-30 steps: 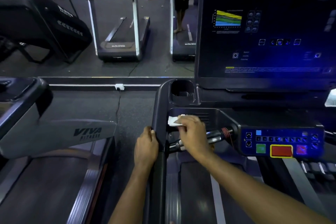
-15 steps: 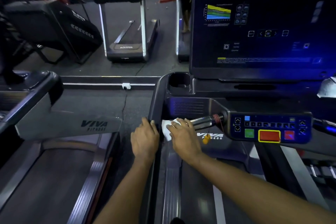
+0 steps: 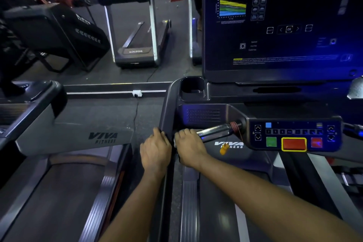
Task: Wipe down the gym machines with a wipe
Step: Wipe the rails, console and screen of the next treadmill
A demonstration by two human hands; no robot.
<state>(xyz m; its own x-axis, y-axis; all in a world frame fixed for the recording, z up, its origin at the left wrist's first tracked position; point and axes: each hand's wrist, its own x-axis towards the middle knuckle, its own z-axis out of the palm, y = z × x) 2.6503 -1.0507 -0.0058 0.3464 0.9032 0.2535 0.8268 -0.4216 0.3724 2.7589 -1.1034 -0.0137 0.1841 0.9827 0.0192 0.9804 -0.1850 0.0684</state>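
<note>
Both hands are in at the treadmill's (image 3: 204,116) left corner. The left hand (image 3: 155,149) wraps its fingers over the dark side rail (image 3: 167,108), gripping it just below the cup holder (image 3: 193,88). Right beside it, across the rail, the right hand (image 3: 189,147) curls down over the near end of the chrome handlebar (image 3: 214,130). The wipe (image 3: 175,142) is tucked under that hand, held against the bar, with only a pale sliver showing at the hand's left edge. The control panel (image 3: 294,133) sits at the handlebar's far end, a yellow tag (image 3: 224,149) hangs below the bar, and the screen (image 3: 284,25) glows above.
</note>
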